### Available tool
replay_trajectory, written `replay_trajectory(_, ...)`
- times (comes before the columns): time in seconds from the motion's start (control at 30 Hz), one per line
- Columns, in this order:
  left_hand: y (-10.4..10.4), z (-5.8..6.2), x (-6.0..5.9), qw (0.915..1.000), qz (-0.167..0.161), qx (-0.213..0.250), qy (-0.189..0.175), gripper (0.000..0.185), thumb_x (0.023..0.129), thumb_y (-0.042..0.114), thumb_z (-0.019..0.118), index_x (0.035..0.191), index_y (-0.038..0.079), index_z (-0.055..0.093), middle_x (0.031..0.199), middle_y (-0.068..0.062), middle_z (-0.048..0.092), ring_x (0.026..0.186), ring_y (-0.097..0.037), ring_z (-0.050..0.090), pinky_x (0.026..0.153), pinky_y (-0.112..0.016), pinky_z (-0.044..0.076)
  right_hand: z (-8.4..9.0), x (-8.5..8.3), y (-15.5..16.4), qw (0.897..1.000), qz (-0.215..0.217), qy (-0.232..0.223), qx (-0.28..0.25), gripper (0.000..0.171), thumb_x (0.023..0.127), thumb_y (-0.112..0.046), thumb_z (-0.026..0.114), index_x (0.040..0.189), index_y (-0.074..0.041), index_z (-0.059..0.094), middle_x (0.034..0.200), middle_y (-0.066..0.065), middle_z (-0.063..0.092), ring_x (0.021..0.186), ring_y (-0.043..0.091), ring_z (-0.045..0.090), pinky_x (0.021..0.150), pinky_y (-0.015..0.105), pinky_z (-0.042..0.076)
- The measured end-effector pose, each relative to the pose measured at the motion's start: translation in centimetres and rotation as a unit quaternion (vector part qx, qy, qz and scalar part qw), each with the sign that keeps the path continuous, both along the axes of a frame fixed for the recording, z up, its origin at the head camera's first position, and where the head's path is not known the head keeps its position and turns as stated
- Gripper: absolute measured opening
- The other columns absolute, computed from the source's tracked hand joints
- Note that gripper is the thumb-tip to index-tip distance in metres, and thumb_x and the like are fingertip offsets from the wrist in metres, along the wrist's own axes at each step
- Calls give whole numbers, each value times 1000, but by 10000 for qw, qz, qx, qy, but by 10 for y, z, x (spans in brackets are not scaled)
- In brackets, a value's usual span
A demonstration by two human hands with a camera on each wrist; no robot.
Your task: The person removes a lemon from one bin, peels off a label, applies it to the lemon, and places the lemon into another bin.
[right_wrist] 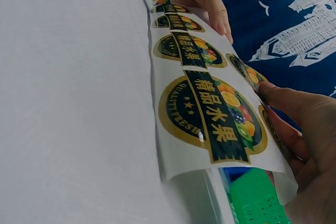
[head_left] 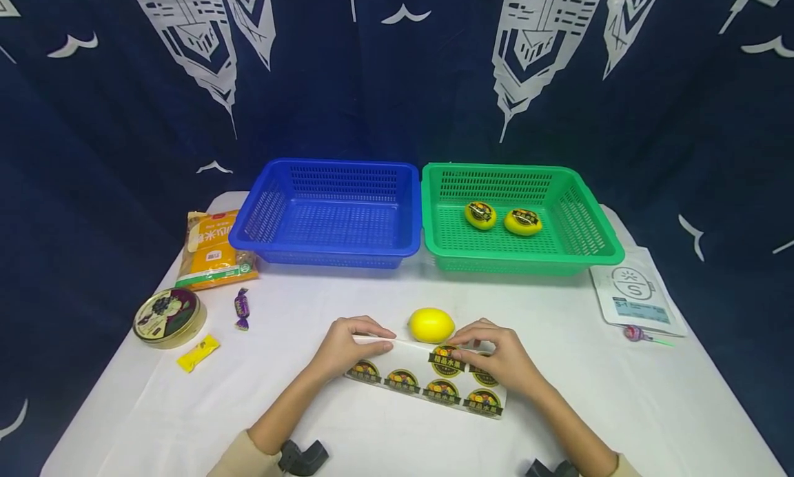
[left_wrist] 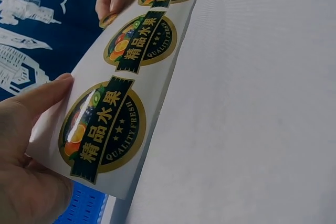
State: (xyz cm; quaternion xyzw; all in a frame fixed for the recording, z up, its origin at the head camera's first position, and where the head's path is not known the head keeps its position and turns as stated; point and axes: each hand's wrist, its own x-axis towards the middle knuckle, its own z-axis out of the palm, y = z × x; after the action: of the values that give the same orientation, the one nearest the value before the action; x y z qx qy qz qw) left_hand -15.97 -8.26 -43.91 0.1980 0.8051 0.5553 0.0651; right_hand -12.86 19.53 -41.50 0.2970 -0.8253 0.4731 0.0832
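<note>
A white sheet of round fruit stickers (head_left: 406,356) lies in front of me, tilted up at its far edge. My left hand (head_left: 344,347) pinches its far left part, thumb on the printed face and fingers behind. On the right, my right hand (head_left: 505,356) grips the sheet around an upper-row sticker (head_left: 445,362), thumb tip against that sticker. The near row holds several stickers; the far row has bare backing toward the left. Just beyond the sheet sits a plain yellow lemon (head_left: 431,325), close to the right fingertips.
A blue basket (head_left: 335,254) and a green basket (head_left: 496,262) stand behind; two stickered lemons (head_left: 501,219) lie in the green one. At left are an orange food bag (head_left: 214,249), round tin (head_left: 169,316), purple candy (head_left: 242,309) and yellow packet (head_left: 198,353). White pouch (head_left: 637,291) and lollipop (head_left: 634,333) lie right.
</note>
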Motion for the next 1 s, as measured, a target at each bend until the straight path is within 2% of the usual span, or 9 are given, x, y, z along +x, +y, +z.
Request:
replay_trajectory(0.1, -1, -13, -4, 9998, 112, -110, -92, 14, 75, 24, 77, 88, 21, 75, 84, 12, 67, 88, -10, 59, 88, -36, 46, -10, -3, 2, 9999, 27, 23, -146, 19, 72, 4, 75, 89, -5, 71, 86, 4, 68, 81, 18, 58, 65, 29, 50)
replay_trajectory(0.23, -3, -20, -5, 9992, 225, -314, -98, 15, 75, 31, 77, 88, 25, 74, 84, 14, 67, 89, -11, 60, 88, -39, 46, -26, -8, 7, 9997, 16, -176, -172, 17, 75, -4, 75, 89, -14, 72, 85, -4, 68, 79, 12, 56, 67, 26, 48)
replay_trajectory(0.3, -4, -22, -5, 9987, 271, -422, -128, 16, 74, 32, 77, 88, 25, 74, 85, 14, 67, 91, -13, 60, 89, -42, 45, -31, -10, 10, 9988, 18, -438, -223, 15, 77, -9, 74, 89, -17, 72, 85, -6, 68, 78, 10, 55, 67, 25, 47)
replay_trajectory(0.43, -7, -25, -4, 9969, 368, -665, -207, 18, 74, 33, 77, 90, 26, 74, 89, 14, 67, 94, -13, 60, 92, -41, 44, -27, -12, 17, 9941, 64, -989, -433, 11, 80, -13, 72, 90, -17, 73, 85, -2, 68, 80, 13, 55, 70, 26, 46)
replay_trajectory(0.5, -10, -24, -5, 9962, 352, -779, -165, 20, 73, 31, 78, 92, 26, 73, 91, 14, 67, 94, -12, 60, 91, -39, 45, -22, -13, 22, 9925, 86, -1124, -478, 12, 80, -11, 71, 91, -16, 73, 86, -2, 68, 81, 14, 55, 72, 27, 46)
replay_trajectory(0.67, -9, -8, -9, 9918, 395, -1092, 542, 28, 73, 20, 79, 100, 23, 70, 98, 10, 65, 96, -12, 59, 89, -35, 47, -1, -11, 31, 9934, 188, -1031, -469, 14, 81, 1, 68, 93, -6, 71, 88, 4, 67, 83, 15, 57, 72, 29, 46)
replay_trajectory(0.8, 6, 2, -18, 9871, 409, -950, 1220, 42, 71, 21, 80, 110, 21, 66, 109, 8, 62, 104, -14, 56, 90, -34, 47, -1, -14, 36, 9929, 201, -1047, -529, 16, 80, 7, 66, 92, -2, 70, 88, 6, 67, 84, 15, 58, 76, 25, 44)
replay_trajectory(0.93, 27, -5, -28, 9850, -20, -618, 1609, 61, 69, 27, 82, 125, 19, 57, 123, 6, 57, 113, -13, 52, 95, -33, 45, -12, -20, 38, 9913, 51, -1193, -562, 15, 80, 4, 67, 93, -4, 70, 88, 5, 67, 85, 15, 59, 79, 22, 44)
replay_trajectory(1.0, 35, -13, -31, 9852, -223, -567, 1604, 68, 69, 29, 82, 129, 18, 53, 127, 4, 54, 116, -14, 50, 97, -34, 43, -14, -22, 37, 9897, -24, -1316, -562, 14, 81, 2, 67, 93, -4, 70, 88, 5, 68, 84, 16, 59, 78, 23, 45)
